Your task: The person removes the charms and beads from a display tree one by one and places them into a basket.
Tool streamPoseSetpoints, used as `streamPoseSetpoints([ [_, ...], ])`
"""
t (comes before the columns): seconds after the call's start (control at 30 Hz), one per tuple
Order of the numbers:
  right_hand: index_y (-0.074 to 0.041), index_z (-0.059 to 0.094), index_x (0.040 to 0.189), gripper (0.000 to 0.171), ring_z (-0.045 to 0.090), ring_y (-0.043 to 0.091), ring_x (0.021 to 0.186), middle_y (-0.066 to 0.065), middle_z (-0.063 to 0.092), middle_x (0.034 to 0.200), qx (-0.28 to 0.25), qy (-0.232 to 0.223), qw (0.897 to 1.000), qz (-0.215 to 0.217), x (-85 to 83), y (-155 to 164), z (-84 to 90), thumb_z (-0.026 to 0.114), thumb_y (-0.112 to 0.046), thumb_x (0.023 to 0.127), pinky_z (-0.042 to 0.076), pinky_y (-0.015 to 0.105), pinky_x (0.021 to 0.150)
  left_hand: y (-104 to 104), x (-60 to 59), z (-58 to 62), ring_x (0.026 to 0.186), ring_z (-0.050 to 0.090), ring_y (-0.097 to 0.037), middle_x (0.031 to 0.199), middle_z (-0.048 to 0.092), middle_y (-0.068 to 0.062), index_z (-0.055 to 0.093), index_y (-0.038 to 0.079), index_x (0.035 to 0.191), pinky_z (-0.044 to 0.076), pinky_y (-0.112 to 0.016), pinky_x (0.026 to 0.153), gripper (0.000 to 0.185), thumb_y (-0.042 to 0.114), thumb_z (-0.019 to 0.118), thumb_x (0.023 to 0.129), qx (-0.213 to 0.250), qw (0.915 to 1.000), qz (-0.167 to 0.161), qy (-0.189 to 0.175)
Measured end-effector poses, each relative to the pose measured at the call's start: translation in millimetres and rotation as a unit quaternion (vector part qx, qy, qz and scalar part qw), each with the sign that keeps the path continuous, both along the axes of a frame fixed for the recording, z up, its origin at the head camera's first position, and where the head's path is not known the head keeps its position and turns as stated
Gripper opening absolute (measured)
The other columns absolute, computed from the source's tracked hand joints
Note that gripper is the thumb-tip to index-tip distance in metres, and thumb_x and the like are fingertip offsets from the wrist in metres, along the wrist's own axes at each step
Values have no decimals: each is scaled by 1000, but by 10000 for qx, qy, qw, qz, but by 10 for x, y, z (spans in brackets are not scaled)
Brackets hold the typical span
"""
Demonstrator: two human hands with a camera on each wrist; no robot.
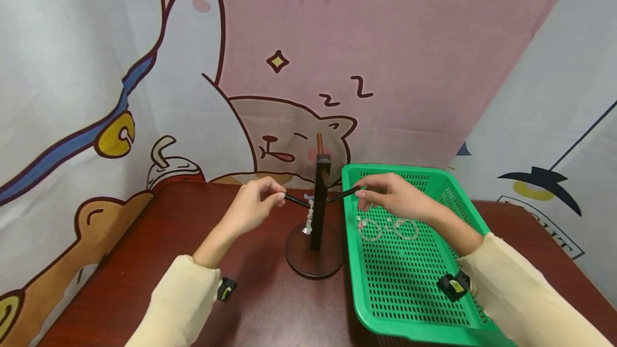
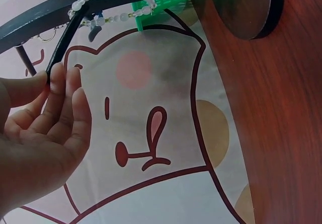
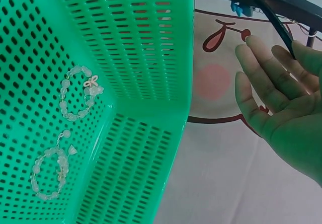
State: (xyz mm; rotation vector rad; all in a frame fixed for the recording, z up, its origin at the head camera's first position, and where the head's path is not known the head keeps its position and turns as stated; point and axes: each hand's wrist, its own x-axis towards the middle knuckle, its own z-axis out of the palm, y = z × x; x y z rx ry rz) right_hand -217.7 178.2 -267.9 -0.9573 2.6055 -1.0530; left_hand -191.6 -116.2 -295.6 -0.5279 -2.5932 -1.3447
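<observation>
Black stand (image 1: 320,205) upright on a round base, long axis vertical, just left of the green basket (image 1: 414,283); two thin black arms angling out sideways. Left hand (image 1: 253,205) pinching the left arm's tip, right hand (image 1: 392,196) pinching the right arm's. Beaded bracelet (image 1: 308,218) dangling beside the post; two more bracelets (image 3: 65,133) inside the basket.

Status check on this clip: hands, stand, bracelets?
Left hand pinches stand's left arm tip. Right hand pinches right arm. One bracelet hangs on stand; two bracelets in green basket.
</observation>
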Motion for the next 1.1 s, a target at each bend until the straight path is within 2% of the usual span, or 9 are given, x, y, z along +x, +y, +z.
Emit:
streamPoseSetpoints([
  [0.17, 0, 58, 116, 28, 62, 17, 76, -1, 65, 79, 3, 20, 10000, 11, -2, 2, -5, 50, -17, 95, 47, 35, 68, -1, 2, 4, 74, 61, -21, 75, 63, -2, 65, 5, 87, 43, -31, 64, 4, 6, 61, 87, -51, 10000, 29, 43],
  [0.3, 1, 57, 118, 29, 62, 16, 75, -2, 65, 80, 23, 51, 10000, 38, -3, 6, -9, 49, -16, 95, 47, 33, 68, -9, 5, 15, 72, 58, -18, 76, 63, -1, 66, 7, 89, 42, -32, 65, 6, 10, 62, 87, -274, 9996, 100, 50],
  [0.43, 2, 56, 119, 30, 62, 15, 75, -2, 66, 80, 31, 65, 10000, 40, -5, 6, -12, 49, -16, 95, 48, 34, 70, -47, 20, 50, 75, 57, -15, 86, 65, -2, 67, 9, 97, 44, -35, 69, 12, 15, 62, 87, -487, 9986, 181, 100],
  [0.53, 2, 55, 119, 30, 62, 16, 76, -2, 66, 80, 35, 70, 10000, 43, -6, 7, -12, 49, -15, 95, 48, 35, 70, -74, 55, 127, 76, 57, -15, 91, 65, -2, 65, 9, 104, 44, -35, 68, 19, 18, 63, 87, -483, 9983, 275, 173],
  [0.7, 2, 55, 120, 31, 62, 17, 77, -2, 66, 80, 56, 90, 9999, 35, -5, 13, -9, 49, -16, 96, 48, 34, 71, -37, 173, 303, 81, 59, -17, 92, 65, -2, 63, 9, 106, 45, -35, 71, 22, 18, 65, 86, -351, 9979, 314, 445],
  [0.83, 2, 56, 119, 31, 62, 18, 76, -2, 65, 80, 49, 79, 10000, 27, -6, 13, -9, 49, -17, 96, 48, 34, 71, 75, 286, 403, 85, 60, -18, 90, 66, -1, 65, 7, 102, 46, -36, 76, 20, 14, 67, 84, -209, 9966, 92, 785],
  [1.1, 3, 55, 120, 32, 62, 25, 77, -2, 65, 79, 19, 44, 10000, 18, -6, 6, -12, 49, -16, 95, 48, 34, 70, 342, 515, 612, 73, 62, -12, 82, 66, 1, 64, 6, 100, 48, -28, 66, 21, 12, 70, 81, 34, 9905, -306, 1338],
])
